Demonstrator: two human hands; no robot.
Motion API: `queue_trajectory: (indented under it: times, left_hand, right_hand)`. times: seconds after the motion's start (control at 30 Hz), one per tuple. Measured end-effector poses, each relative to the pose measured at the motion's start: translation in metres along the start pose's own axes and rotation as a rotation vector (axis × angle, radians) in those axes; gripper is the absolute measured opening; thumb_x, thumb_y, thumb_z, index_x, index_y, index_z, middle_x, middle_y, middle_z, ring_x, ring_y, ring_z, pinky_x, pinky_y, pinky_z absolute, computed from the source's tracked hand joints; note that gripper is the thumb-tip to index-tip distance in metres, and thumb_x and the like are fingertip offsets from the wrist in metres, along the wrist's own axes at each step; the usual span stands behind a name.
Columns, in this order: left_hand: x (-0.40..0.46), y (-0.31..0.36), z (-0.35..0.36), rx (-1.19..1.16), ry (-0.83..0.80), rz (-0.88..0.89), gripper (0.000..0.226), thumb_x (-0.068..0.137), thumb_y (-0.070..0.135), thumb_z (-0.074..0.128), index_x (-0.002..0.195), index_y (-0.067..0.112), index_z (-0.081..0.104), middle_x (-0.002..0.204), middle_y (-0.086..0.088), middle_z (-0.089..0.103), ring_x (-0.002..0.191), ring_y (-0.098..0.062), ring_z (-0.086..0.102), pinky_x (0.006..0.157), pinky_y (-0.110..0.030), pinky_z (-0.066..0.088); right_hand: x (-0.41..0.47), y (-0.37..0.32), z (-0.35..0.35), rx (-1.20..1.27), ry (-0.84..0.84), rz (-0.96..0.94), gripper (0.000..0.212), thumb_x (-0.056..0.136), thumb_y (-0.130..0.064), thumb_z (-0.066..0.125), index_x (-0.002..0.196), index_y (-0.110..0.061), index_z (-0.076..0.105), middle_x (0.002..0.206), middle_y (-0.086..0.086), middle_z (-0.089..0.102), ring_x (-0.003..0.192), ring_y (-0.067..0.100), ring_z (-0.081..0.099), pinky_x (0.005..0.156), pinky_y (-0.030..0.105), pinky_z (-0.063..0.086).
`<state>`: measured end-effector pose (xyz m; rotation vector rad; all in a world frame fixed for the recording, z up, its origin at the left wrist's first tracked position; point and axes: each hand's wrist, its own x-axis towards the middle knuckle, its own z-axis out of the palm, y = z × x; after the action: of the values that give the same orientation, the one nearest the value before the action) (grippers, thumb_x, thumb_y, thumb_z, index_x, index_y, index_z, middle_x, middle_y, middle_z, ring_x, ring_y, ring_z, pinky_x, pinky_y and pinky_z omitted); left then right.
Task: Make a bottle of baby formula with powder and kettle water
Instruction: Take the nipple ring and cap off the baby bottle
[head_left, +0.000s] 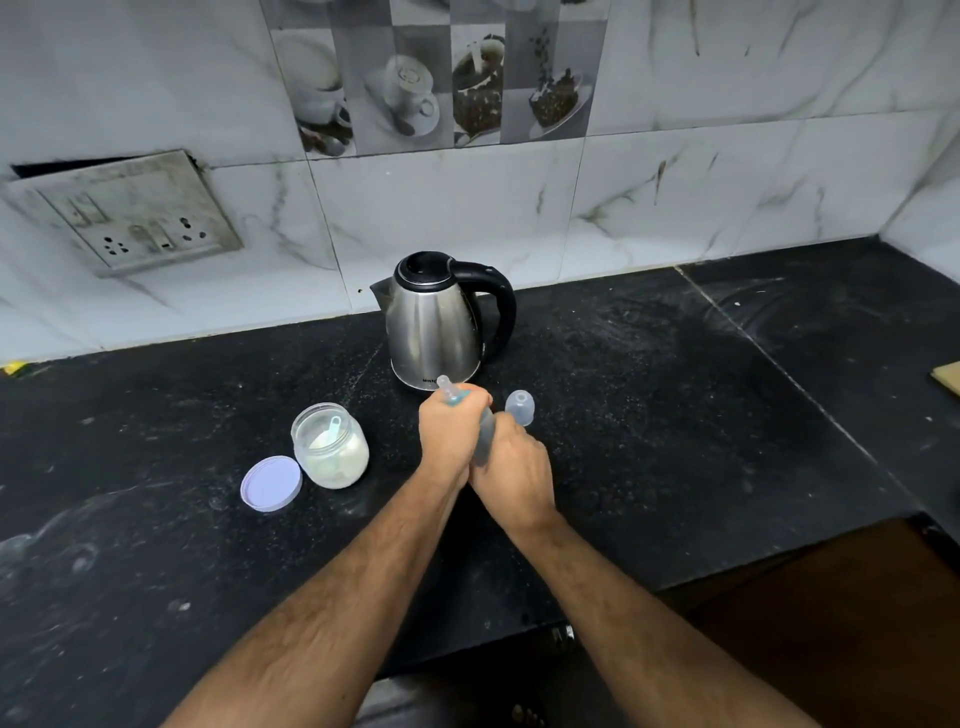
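Both hands, left hand (448, 431) and right hand (514, 462), gripped the bottle (485, 441) before the kettle (436, 322); light, likely slippery; body hold advised.

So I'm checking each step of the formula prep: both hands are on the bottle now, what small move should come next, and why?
Probably finish twisting the teat ring tight. The left hand grips the bottle at its teat end, the right hand holds the body, and the clear cap stands apart on the counter, not yet fitted.

Home kitchen: black stone counter (675, 415), tiled wall (675, 197), kettle (436, 322)
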<state>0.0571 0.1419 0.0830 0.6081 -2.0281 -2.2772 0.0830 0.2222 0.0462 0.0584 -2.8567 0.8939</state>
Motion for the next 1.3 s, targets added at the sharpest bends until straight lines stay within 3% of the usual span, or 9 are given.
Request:
queue_trajectory:
  times: [0.17,0.27,0.37,0.47,0.6,0.77,0.9,1.1,1.3]
  left_hand:
    - [0.008,0.009,-0.005,0.031,-0.065,-0.077,0.007,0.082,0.016,0.071,0.078,0.011,0.069,0.08,-0.003,0.066,0.076,-0.012,0.062,0.069,-0.024,0.05]
    - [0.011,0.018,-0.016,-0.089,-0.335,-0.119,0.027,0.091,0.031,0.066,0.108,0.009,0.065,0.099,0.0,0.067,0.086,-0.009,0.064,0.082,-0.028,0.053]
    - [0.015,0.02,-0.028,-0.234,-0.493,-0.133,0.02,0.099,0.022,0.052,0.11,0.01,0.063,0.116,-0.005,0.067,0.098,-0.015,0.064,0.095,-0.038,0.05]
    - [0.018,0.012,-0.037,-0.125,-0.534,-0.014,0.029,0.099,0.015,0.05,0.123,0.003,0.06,0.124,-0.008,0.067,0.106,-0.019,0.064,0.097,-0.036,0.05]
    - [0.016,0.007,-0.035,-0.046,-0.433,0.077,0.023,0.096,0.015,0.058,0.114,0.004,0.066,0.101,-0.005,0.071,0.095,-0.016,0.064,0.09,-0.032,0.05]
    - [0.002,0.003,-0.023,-0.021,-0.235,0.111,0.015,0.089,0.014,0.069,0.101,0.004,0.069,0.087,-0.007,0.074,0.082,-0.014,0.069,0.078,-0.032,0.055]
    - [-0.006,0.003,-0.017,-0.05,-0.106,0.103,0.029,0.076,0.02,0.083,0.097,0.007,0.067,0.089,-0.007,0.074,0.08,-0.014,0.072,0.071,-0.026,0.058]
    - [0.003,0.006,-0.037,0.027,-0.437,-0.02,0.052,0.083,0.035,0.073,0.129,0.018,0.056,0.123,0.0,0.064,0.114,-0.009,0.061,0.089,-0.022,0.048]
    - [0.011,-0.003,-0.062,-0.204,-0.597,-0.037,0.035,0.097,0.007,0.048,0.132,0.007,0.056,0.122,-0.006,0.068,0.11,-0.017,0.064,0.096,-0.028,0.051]
  right_hand:
    - [0.01,0.004,-0.012,0.229,-0.253,0.09,0.039,0.073,-0.048,0.062,0.098,-0.019,0.056,0.085,-0.003,0.067,0.077,0.016,0.067,0.07,0.041,0.058]
    - [0.016,0.011,-0.027,0.522,-0.389,0.042,0.032,0.081,-0.031,0.069,0.103,-0.011,0.06,0.087,0.003,0.067,0.081,0.014,0.065,0.078,0.034,0.054]
    - [0.016,0.013,-0.04,0.675,-0.442,0.021,0.024,0.091,-0.016,0.066,0.105,0.002,0.058,0.079,0.002,0.056,0.069,0.005,0.055,0.063,0.015,0.046]
    - [0.018,0.014,-0.04,0.715,-0.511,0.085,0.029,0.091,-0.023,0.068,0.114,-0.009,0.057,0.087,-0.006,0.06,0.078,-0.001,0.059,0.07,0.015,0.047]
    - [0.015,0.01,-0.029,0.632,-0.415,0.129,0.053,0.077,-0.045,0.07,0.12,-0.017,0.054,0.106,0.001,0.066,0.101,0.016,0.065,0.095,0.042,0.053]
    - [0.0,0.006,-0.016,0.143,-0.08,0.064,0.046,0.086,-0.043,0.068,0.115,-0.015,0.046,0.103,-0.003,0.061,0.088,0.02,0.065,0.069,0.036,0.051]
    - [-0.008,0.003,-0.012,0.159,-0.023,0.043,0.042,0.086,-0.043,0.069,0.112,-0.017,0.048,0.101,-0.003,0.064,0.087,0.017,0.066,0.069,0.034,0.054]
    - [-0.014,0.003,-0.013,0.313,-0.189,0.047,0.048,0.082,-0.044,0.068,0.119,-0.019,0.051,0.109,-0.005,0.064,0.098,0.015,0.063,0.084,0.043,0.054]
    - [-0.006,0.007,-0.017,0.403,-0.232,0.096,0.043,0.083,-0.041,0.068,0.117,-0.021,0.051,0.102,-0.008,0.062,0.095,0.014,0.062,0.086,0.041,0.054]
